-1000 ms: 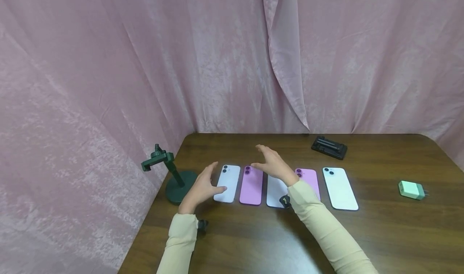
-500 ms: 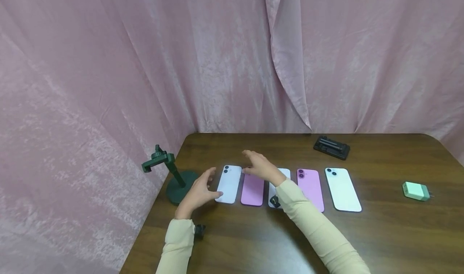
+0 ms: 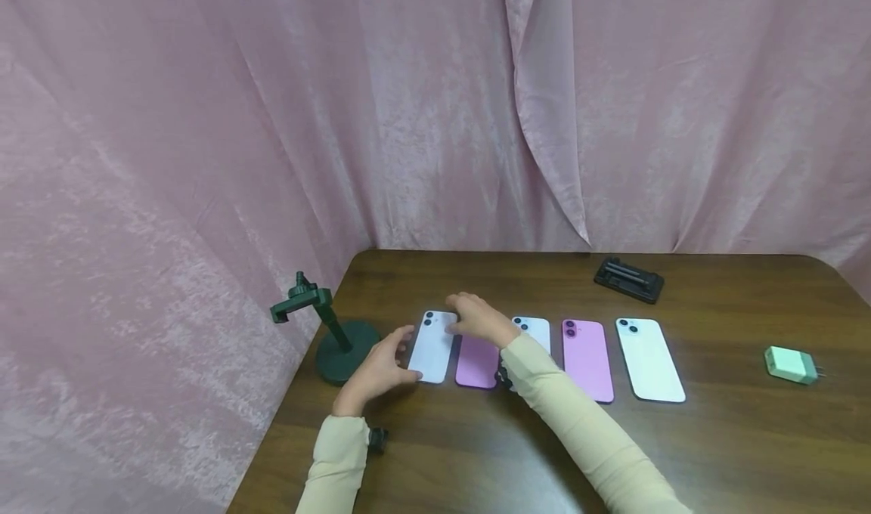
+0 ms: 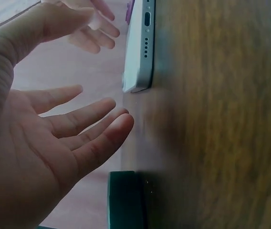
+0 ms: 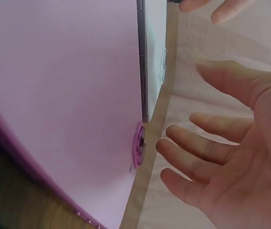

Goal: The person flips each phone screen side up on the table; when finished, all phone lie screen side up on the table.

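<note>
A pale lilac-white phone (image 3: 433, 350) lies back up at the left end of a row of phones. My left hand (image 3: 378, 372) hovers at its left side, thumb and fingers spread. In the left wrist view, fingertips (image 4: 121, 125) show apart from the phone's end, which has a charging port (image 4: 147, 19). My right hand (image 3: 481, 322) reaches over the purple phone (image 3: 476, 366) beside it, fingers near the white phone's top right corner. The right wrist view has this hand's relaxed fingers (image 5: 192, 162) holding nothing, past the purple phone's back (image 5: 68, 95).
Right of these lie another whitish phone (image 3: 534, 328), partly under the right sleeve, a second purple phone (image 3: 587, 363) and a pale mint phone (image 3: 649, 361). A dark green phone stand (image 3: 343, 355) is at left. Farther off are a black holder (image 3: 629, 280) and a mint charger plug (image 3: 791, 364).
My right hand has moved left, from over the third phone to the gap by the leftmost phone. The left hand stays beside that phone, shifting only slightly. The phones lie as before.
</note>
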`<state>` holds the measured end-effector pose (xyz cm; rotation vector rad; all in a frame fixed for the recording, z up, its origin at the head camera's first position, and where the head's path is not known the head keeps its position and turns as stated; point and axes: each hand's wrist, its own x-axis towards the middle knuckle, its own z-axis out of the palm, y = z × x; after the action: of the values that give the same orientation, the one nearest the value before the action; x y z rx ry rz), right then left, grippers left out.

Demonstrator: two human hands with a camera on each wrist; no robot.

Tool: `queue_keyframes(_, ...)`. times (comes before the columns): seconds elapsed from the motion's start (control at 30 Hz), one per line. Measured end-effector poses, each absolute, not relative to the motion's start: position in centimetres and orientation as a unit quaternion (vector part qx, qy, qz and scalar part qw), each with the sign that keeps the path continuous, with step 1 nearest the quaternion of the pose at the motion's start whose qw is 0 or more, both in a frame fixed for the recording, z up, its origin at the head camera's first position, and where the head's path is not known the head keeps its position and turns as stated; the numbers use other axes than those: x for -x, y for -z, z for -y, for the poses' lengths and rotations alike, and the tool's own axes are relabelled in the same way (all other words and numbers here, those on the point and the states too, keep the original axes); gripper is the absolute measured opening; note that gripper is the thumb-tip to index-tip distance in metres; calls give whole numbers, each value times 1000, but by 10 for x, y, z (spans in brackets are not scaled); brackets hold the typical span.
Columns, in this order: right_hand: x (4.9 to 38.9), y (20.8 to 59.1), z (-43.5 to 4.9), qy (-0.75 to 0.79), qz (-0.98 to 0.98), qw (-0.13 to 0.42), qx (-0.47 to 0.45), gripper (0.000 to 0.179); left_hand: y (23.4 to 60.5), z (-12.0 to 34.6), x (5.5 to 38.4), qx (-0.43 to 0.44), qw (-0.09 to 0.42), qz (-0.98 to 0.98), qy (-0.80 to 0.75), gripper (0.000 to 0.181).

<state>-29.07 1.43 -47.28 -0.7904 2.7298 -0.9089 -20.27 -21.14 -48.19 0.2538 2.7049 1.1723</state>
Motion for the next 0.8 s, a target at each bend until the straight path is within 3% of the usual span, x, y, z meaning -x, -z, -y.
queue_keyframes(0.8, 294, 475, 5, 279, -922, 113, 242, 50, 491, 204, 208, -103, 114, -927, -341, 84)
